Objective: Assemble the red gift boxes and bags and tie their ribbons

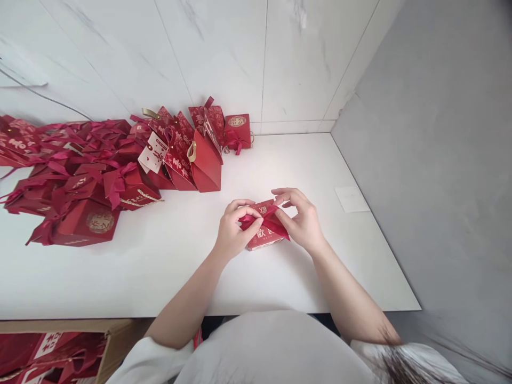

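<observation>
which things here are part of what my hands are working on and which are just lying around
In the work:
- printed red box
- red ribbon across it, pinched by left hand, right hand beside it

Apparently lying around:
- ribboned red boxes, possibly related
- peaked red boxes
- white square
- cardboard carton
- cable

Handled box [260,245]: set on table [168,272], between left hand [236,226] and right hand [301,220]
Grouped boxes [84,184]: gathered at left
Small box [238,130]: placed right of them, near wall [224,53]
Flat sheet [352,199]: laid near table's right edge
Carton [116,341]: stood before table, at left
</observation>
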Available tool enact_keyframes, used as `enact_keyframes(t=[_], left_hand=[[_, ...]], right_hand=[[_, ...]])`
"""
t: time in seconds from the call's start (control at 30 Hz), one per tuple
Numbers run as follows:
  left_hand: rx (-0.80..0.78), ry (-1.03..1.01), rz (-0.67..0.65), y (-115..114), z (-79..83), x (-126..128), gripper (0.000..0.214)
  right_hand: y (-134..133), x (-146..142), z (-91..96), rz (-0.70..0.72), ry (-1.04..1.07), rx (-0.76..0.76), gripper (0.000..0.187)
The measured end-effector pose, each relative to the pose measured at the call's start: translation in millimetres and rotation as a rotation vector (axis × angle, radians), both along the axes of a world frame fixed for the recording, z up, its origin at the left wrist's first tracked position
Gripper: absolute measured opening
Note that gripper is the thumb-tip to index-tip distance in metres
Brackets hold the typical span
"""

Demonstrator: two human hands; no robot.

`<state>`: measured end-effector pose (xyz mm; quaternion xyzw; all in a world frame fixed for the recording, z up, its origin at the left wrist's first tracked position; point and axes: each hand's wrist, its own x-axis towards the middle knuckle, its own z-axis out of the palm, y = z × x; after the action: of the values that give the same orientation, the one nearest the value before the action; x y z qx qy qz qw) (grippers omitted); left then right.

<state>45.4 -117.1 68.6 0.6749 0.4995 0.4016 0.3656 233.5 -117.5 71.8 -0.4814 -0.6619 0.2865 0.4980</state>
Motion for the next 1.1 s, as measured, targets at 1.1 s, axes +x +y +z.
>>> enact_keyframes(t=[1.1], left_hand=[[-0.032, 0.007, 0.02, 4.8, -0.8, -1.0, 0.005]], right_hand=[[-3.7, 39.1, 27.2, 0.391, -0.234, -0.697, 0.036]])
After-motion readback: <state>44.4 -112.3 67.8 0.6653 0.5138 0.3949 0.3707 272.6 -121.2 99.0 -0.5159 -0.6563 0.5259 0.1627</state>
